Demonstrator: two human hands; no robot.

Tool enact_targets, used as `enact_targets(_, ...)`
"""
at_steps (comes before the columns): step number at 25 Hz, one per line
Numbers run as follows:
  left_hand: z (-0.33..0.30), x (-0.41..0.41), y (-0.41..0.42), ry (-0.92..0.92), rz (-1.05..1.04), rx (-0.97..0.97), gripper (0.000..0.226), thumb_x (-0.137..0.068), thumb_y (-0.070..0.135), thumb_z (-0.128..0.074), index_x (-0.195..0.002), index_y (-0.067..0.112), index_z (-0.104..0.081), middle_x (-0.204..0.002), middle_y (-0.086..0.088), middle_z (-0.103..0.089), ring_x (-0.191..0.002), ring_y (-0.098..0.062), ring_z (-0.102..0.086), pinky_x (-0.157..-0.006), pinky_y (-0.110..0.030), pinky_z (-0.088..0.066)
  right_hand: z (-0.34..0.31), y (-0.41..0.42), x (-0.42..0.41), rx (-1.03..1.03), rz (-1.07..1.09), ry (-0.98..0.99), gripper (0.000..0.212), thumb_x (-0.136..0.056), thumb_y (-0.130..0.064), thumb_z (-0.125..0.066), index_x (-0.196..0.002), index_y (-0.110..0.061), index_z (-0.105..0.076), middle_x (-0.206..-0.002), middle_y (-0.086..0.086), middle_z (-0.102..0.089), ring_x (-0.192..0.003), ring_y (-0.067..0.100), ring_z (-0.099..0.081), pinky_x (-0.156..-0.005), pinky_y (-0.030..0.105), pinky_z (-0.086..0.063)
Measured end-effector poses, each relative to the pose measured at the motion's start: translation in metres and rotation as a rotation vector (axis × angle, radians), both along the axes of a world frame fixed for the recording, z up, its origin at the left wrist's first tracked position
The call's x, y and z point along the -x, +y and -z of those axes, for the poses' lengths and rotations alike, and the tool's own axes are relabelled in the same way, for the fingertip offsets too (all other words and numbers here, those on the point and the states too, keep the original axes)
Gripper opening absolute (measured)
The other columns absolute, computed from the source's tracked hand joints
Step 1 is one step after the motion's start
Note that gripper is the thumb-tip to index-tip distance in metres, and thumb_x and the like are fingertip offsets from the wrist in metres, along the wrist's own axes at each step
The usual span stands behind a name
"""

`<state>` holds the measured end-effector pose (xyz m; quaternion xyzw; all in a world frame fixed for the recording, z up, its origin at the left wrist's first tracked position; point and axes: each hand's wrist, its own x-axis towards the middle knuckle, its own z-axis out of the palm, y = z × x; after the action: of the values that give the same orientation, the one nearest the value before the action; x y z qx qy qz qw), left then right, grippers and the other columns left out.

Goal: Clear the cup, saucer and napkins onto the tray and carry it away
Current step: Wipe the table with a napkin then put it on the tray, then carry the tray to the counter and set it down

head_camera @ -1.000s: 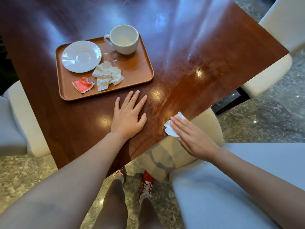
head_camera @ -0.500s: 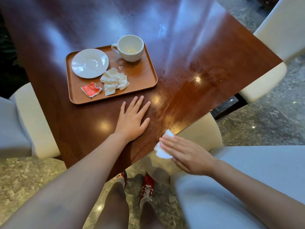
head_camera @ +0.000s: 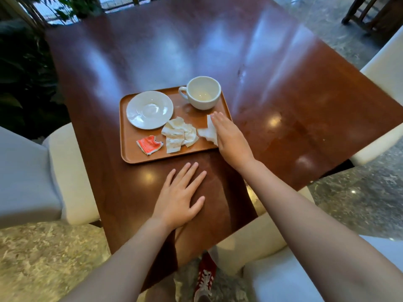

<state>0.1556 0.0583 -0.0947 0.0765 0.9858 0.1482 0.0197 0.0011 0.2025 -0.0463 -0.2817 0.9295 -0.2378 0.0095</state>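
Head view: the tray lies on the table with every item already on it. The saucer sits at the tray's 10 o'clock, the cup at 1 o'clock with its handle pointing to 9 o'clock, the crumpled napkins at centre and a torn red packet at 7 o'clock. The right hand, fingers nearly straight, lies over a white napkin at 4 o'clock; whether it grips the paper cannot be told. The left hand rests flat and spread on the table at the tray's 6 o'clock, holding nothing. Judgement: the tray is stiff and smooth; cup and saucer are breakable and likely to slide, the paper light. Grip both short edges and keep it level.
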Motion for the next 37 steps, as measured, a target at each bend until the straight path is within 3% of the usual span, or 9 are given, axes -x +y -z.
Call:
enact_targets(4,0.001,0.0,0.001,0.009,-0.002,-0.027,0.062,-0.083,0.048,-0.045,-0.142,0.03,-0.033,-0.154,-0.001,-0.028,-0.143,-0.015,-0.016,-0.115,-0.043,-0.013,0.012,-0.021,0.013,-0.134,0.007,-0.017,0.047,-0.09,-0.004,-0.047,-0.137,-0.007,-0.043,-0.148,0.017,-0.037,-0.139,0.028,-0.03,-0.114,0.039,-0.022)
enact_targets(9,0.001,-0.001,0.001,0.011,-0.006,-0.038,0.062,-0.084,0.048,-0.045,-0.142,0.03,-0.033,-0.154,-0.001,-0.027,-0.143,-0.015,-0.014,-0.115,-0.043,-0.012,-0.004,-0.001,0.014,-0.107,-0.016,0.13,0.04,-0.078,-0.014,-0.064,-0.118,-0.013,-0.062,-0.127,0.013,-0.061,-0.12,0.031,-0.053,-0.097,0.044,-0.041)
enact_targets(14,0.0,-0.001,0.002,-0.006,-0.009,-0.041,0.062,-0.086,0.048,-0.043,-0.144,0.032,-0.029,-0.156,0.001,-0.023,-0.144,-0.012,-0.008,-0.116,-0.043,-0.009,-0.011,0.007,0.022,-0.345,-0.088,-0.045,0.031,-0.084,-0.024,-0.061,-0.115,-0.02,-0.066,-0.119,0.002,-0.065,-0.11,0.026,-0.055,-0.087,0.04,-0.047)
enact_targets(25,0.0,0.0,0.002,-0.024,-0.01,-0.037,0.061,-0.087,0.049,-0.042,-0.144,0.033,-0.027,-0.156,0.002,-0.021,-0.144,-0.011,-0.005,-0.116,-0.043,-0.007,0.011,-0.009,0.019,-0.087,0.15,0.04,0.013,-0.082,-0.004,-0.059,-0.082,0.004,-0.07,-0.088,0.018,-0.069,-0.085,0.036,-0.056,-0.072,0.044,-0.051)
enact_targets(27,0.0,-0.001,0.002,-0.033,-0.006,-0.024,0.061,-0.087,0.049,-0.041,-0.144,0.033,-0.026,-0.156,0.002,-0.02,-0.144,-0.011,-0.003,-0.116,-0.042,-0.005,0.011,-0.011,0.024,-0.077,0.207,0.084,0.015,-0.083,-0.005,-0.057,-0.082,0.004,-0.069,-0.088,0.017,-0.069,-0.083,0.037,-0.056,-0.073,0.044,-0.05)
enact_targets(32,0.001,-0.001,0.002,-0.039,-0.003,0.003,0.061,-0.087,0.05,-0.04,-0.144,0.033,-0.026,-0.156,0.002,-0.019,-0.144,-0.012,-0.004,-0.115,-0.042,-0.005,0.013,-0.013,0.023,-0.281,0.149,0.162,0.025,-0.088,-0.019,-0.046,-0.099,-0.007,-0.065,-0.099,0.01,-0.069,-0.093,0.032,-0.057,-0.085,0.043,-0.041)
enact_targets(35,-0.001,-0.001,0.002,-0.065,0.018,0.025,0.061,-0.089,0.05,-0.035,-0.146,0.034,-0.019,-0.157,0.004,-0.009,-0.144,-0.011,0.003,-0.115,-0.041,-0.001,0.01,-0.007,0.011,-0.327,0.135,0.243,0.028,-0.091,-0.025,-0.044,-0.108,-0.011,-0.063,-0.113,0.009,-0.067,-0.112,0.032,-0.054,-0.103,0.052,-0.032)
enact_targets(37,-0.005,0.0,0.002,-0.117,0.032,0.028,0.062,-0.09,0.051,-0.03,-0.147,0.034,-0.012,-0.156,0.006,0.001,-0.142,-0.01,0.013,-0.116,-0.04,0.004,0.006,-0.004,0.004,-0.339,0.133,0.219,0.031,-0.09,-0.026,-0.049,-0.114,-0.012,-0.061,-0.122,0.011,-0.064,-0.121,0.033,-0.05,-0.106,0.058,-0.027)
